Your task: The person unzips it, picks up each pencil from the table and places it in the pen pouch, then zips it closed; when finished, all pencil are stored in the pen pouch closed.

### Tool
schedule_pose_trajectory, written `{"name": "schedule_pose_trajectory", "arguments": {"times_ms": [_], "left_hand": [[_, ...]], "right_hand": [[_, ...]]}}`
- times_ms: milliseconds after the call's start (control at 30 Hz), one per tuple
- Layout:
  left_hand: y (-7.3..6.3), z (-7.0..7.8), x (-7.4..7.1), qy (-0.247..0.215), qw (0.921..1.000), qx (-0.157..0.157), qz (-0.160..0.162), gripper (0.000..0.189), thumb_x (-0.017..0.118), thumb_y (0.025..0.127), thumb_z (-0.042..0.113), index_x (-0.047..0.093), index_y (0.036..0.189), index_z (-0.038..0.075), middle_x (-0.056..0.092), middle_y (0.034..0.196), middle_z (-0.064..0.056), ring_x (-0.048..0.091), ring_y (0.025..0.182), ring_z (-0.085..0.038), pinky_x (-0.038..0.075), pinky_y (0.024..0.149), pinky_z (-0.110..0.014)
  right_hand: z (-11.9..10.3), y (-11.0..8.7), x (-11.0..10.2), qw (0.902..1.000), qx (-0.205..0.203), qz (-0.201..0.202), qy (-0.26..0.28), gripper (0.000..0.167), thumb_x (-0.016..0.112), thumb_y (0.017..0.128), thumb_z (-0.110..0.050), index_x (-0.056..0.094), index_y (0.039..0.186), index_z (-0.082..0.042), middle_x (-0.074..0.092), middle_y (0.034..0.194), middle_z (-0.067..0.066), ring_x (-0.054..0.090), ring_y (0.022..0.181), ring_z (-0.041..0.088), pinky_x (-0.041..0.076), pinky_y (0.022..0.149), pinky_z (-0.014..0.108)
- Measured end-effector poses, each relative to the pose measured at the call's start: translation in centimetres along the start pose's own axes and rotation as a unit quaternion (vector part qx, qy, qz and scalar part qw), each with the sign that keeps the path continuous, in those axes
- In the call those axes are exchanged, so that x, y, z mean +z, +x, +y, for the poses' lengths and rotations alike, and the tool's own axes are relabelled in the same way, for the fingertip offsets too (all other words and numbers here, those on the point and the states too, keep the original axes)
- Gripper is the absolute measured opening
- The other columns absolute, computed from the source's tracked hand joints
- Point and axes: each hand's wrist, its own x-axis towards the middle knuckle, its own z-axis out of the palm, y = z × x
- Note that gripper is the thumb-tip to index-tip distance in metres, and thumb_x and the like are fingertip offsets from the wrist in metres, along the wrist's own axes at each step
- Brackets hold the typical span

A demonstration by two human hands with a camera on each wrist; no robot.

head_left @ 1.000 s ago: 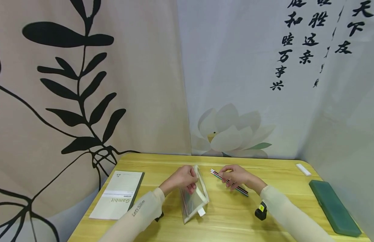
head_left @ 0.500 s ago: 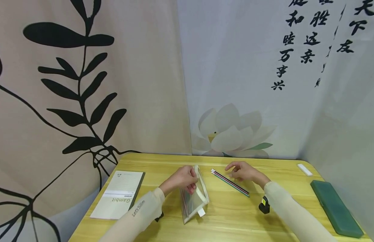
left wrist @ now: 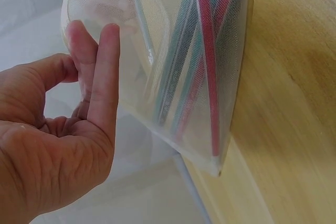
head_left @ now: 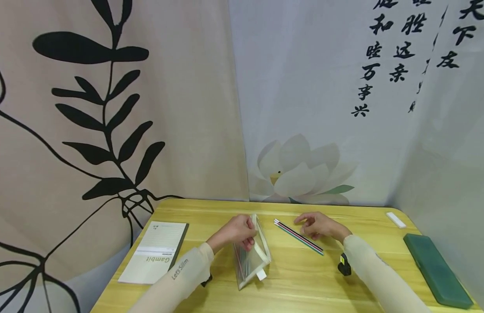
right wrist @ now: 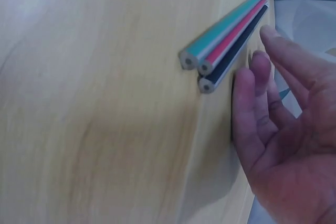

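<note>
My left hand [head_left: 238, 230] pinches the upper edge of a pale see-through mesh pencil case [head_left: 245, 265], which stands tilted on the table. In the left wrist view, several teal, red and dark pencils show through the mesh [left wrist: 136, 77]. Three pencils [head_left: 298, 237], teal, red and black, lie side by side on the wood to the right of the case. Just beyond them hovers my right hand [head_left: 319, 226], fingers loosely bent and nothing held. The right wrist view shows the flat ends of the teal pencil [right wrist: 226, 27], red pencil [right wrist: 231, 40] and black pencil [right wrist: 236, 48].
A notebook [head_left: 152, 252] lies on the left of the wooden table [head_left: 296, 287]. At the right edge are a green case [head_left: 437, 269] and a small white block [head_left: 396, 220]. A printed curtain [head_left: 195, 108] hangs behind the table.
My right hand has let go of the three pencils and drawn back to the right. The pencils now lie on the table. My left hand keeps its hold on the pencil case.
</note>
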Motion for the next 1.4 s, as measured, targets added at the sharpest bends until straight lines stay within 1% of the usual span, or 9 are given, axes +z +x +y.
{"name": "schedule_pose_trajectory", "arguments": {"times_ms": [100, 367, 500, 667, 867, 1000, 1100, 1233, 1400], "left_hand": [[0.03, 0.06, 0.09, -0.004, 1.0000, 0.001, -0.002, 0.007, 0.062, 0.098, 0.003, 0.056, 0.098, 0.000, 0.066, 0.066, -0.009, 0.065, 0.050, -0.015, 0.067, 0.055, -0.035], [0.02, 0.15, 0.17, 0.006, 1.0000, 0.006, -0.001, 0.007, 0.062, 0.098, 0.004, 0.056, 0.098, -0.001, 0.067, 0.066, -0.010, 0.066, 0.051, -0.015, 0.067, 0.056, -0.036], [-0.10, 0.25, 0.14, 0.008, 1.0000, 0.001, 0.001, 0.008, 0.062, 0.098, 0.004, 0.056, 0.098, -0.001, 0.068, 0.067, -0.010, 0.066, 0.051, -0.016, 0.067, 0.055, -0.036], [-0.13, 0.27, 0.17, 0.006, 1.0000, 0.000, 0.002, 0.009, 0.063, 0.098, 0.005, 0.056, 0.098, -0.001, 0.068, 0.067, -0.010, 0.066, 0.051, -0.015, 0.067, 0.055, -0.036], [-0.07, 0.07, 0.18, 0.007, 1.0000, 0.001, 0.001, 0.009, 0.063, 0.099, 0.005, 0.056, 0.097, 0.000, 0.068, 0.066, -0.010, 0.066, 0.050, -0.015, 0.067, 0.056, -0.037], [0.00, 0.00, 0.14, 0.009, 1.0000, 0.003, 0.001, 0.009, 0.063, 0.099, 0.005, 0.056, 0.097, 0.000, 0.068, 0.066, -0.009, 0.066, 0.050, -0.015, 0.067, 0.056, -0.036], [0.08, -0.08, 0.10, 0.008, 1.0000, 0.004, 0.000, 0.008, 0.062, 0.099, 0.005, 0.056, 0.097, 0.000, 0.067, 0.066, -0.009, 0.066, 0.050, -0.015, 0.067, 0.056, -0.036], [0.10, -0.12, 0.14, 0.007, 1.0000, 0.004, 0.002, 0.007, 0.062, 0.099, 0.004, 0.056, 0.097, 0.000, 0.067, 0.066, -0.009, 0.066, 0.050, -0.015, 0.067, 0.055, -0.035], [0.07, -0.10, 0.27, 0.005, 1.0000, 0.002, 0.000, 0.007, 0.061, 0.100, 0.004, 0.056, 0.099, -0.001, 0.066, 0.066, -0.009, 0.066, 0.050, -0.015, 0.067, 0.055, -0.036]], "right_hand": [[-0.12, 0.02, 0.00, 1.0000, 0.002, 0.001, -0.008, 0.042, 0.069, 0.100, -0.006, 0.061, 0.140, 0.000, 0.068, 0.093, 0.014, 0.045, 0.061, 0.018, 0.037, 0.053, 0.027], [-0.20, 0.39, 0.32, 0.9999, 0.004, -0.006, -0.013, 0.040, 0.069, 0.100, -0.006, 0.063, 0.138, 0.003, 0.056, 0.078, 0.002, 0.037, 0.056, 0.014, 0.032, 0.050, 0.027], [-0.15, 0.56, 0.54, 0.9997, 0.002, 0.000, -0.024, 0.037, 0.070, 0.100, -0.006, 0.066, 0.135, 0.003, 0.056, 0.077, 0.002, 0.039, 0.057, 0.013, 0.034, 0.050, 0.026], [-0.11, 0.58, 0.63, 0.9989, 0.005, 0.014, -0.045, 0.033, 0.070, 0.099, -0.006, 0.069, 0.132, -0.001, 0.057, 0.079, 0.002, 0.044, 0.059, 0.014, 0.039, 0.051, 0.025], [-0.28, 0.55, 0.79, 0.9982, 0.006, 0.016, -0.058, 0.032, 0.070, 0.099, -0.005, 0.069, 0.131, -0.002, 0.059, 0.082, 0.002, 0.049, 0.061, 0.014, 0.044, 0.052, 0.024], [-0.48, 0.47, 0.87, 0.9980, -0.001, 0.015, -0.062, 0.033, 0.067, 0.099, -0.002, 0.067, 0.133, 0.000, 0.056, 0.082, 0.004, 0.045, 0.060, 0.015, 0.040, 0.051, 0.025], [-0.58, 0.47, 0.88, 0.9977, -0.004, 0.017, -0.066, 0.034, 0.066, 0.099, 0.001, 0.066, 0.133, 0.001, 0.058, 0.086, 0.009, 0.043, 0.061, 0.014, 0.038, 0.051, 0.025], [-0.64, 0.53, 0.84, 0.9969, -0.004, 0.020, -0.076, 0.035, 0.067, 0.096, 0.003, 0.067, 0.131, 0.000, 0.062, 0.093, 0.016, 0.045, 0.062, 0.014, 0.039, 0.050, 0.025], [-0.78, 0.53, 0.89, 0.9962, 0.005, 0.023, -0.084, 0.036, 0.071, 0.093, 0.003, 0.069, 0.129, -0.004, 0.063, 0.095, 0.015, 0.047, 0.064, 0.015, 0.040, 0.049, 0.024]]}}
